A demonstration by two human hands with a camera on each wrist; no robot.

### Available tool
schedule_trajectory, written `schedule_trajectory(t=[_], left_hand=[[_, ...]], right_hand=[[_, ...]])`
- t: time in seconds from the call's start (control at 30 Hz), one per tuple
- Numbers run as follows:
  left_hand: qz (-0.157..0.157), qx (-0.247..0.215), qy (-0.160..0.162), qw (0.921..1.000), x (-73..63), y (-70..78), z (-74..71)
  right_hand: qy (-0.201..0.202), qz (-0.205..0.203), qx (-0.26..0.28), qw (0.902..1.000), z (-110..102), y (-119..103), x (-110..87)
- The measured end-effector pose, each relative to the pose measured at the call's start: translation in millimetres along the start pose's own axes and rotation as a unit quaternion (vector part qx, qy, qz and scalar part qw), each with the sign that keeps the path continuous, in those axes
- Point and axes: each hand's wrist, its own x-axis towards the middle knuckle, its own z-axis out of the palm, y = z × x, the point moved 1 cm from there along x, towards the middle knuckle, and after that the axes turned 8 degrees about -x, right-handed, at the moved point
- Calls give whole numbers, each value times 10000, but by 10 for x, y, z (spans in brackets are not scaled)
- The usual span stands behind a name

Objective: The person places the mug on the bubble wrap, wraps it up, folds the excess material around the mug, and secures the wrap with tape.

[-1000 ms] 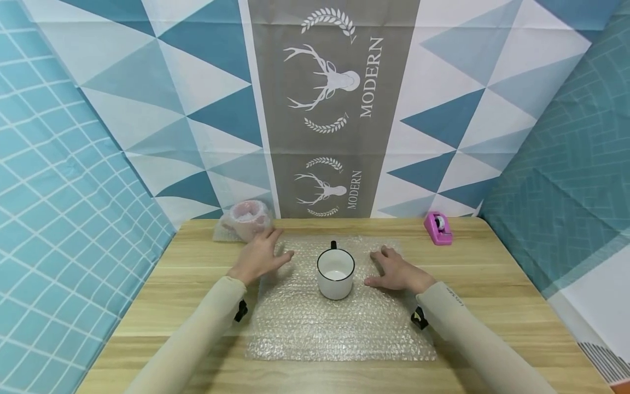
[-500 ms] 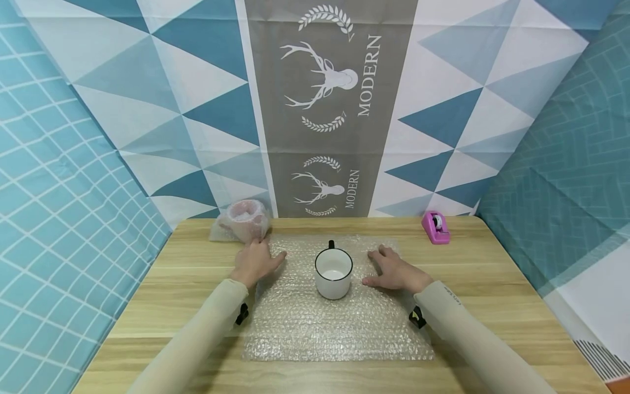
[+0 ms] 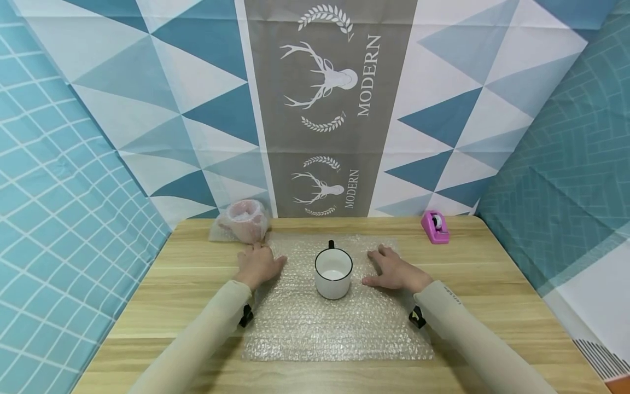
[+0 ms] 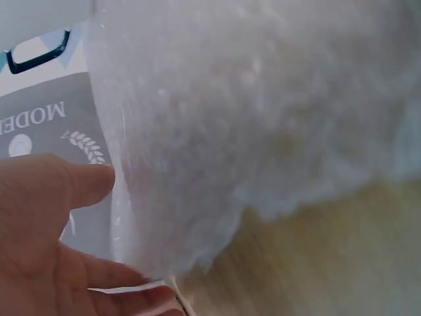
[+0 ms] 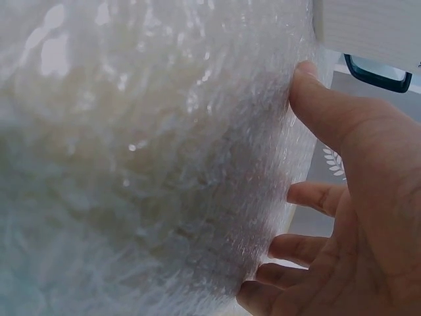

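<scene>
A white mug (image 3: 332, 284) with a black rim and black handle stands upright in the middle of a flat sheet of bubble wrap (image 3: 339, 334). My left hand (image 3: 259, 266) rests at the sheet's upper left edge, thumb spread toward the mug. Its fingertips lie just in front of a pink cup (image 3: 248, 227) bundled in bubble wrap. On the sheet's right side, my right hand (image 3: 392, 270) lies with fingers spread, apart from the mug. Both wrist views show the thumb and fingertips touching the bubble wrap (image 4: 177, 131) at its edge, with the mug's dark handle beyond.
A pink tape dispenser (image 3: 436, 227) with a roll in it stands near the back right edge of the wooden table (image 3: 467, 279). Patterned cloth backdrops (image 3: 320, 126) rise behind the table and on both sides.
My left hand has drawn back a little from the wrapped cup toward me, its fingers now bent down more onto the sheet's edge. The right hand and the mug have stayed in place.
</scene>
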Motion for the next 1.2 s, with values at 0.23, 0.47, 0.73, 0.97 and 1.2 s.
schedule_trajectory(t=[0.23, 0.47, 0.73, 0.97, 1.2], left_hand=[[815, -1346, 971, 9828, -22, 108, -112], [1645, -2031, 1419, 9548, -86, 293, -325], [2539, -1949, 1100, 9410, -260, 508, -478], [3151, -1975, 749, 9252, -443, 734, -568], [3586, -1554, 451, 9193, -607, 900, -571]], right_hand=[[5, 60, 67, 10000, -9, 3, -13], [11, 57, 56, 10000, -20, -9, -23], [3, 89, 80, 9999, -22, -10, -21], [10, 70, 29, 10000, -23, -15, -24], [22, 18, -2, 10000, -17, -22, -17]])
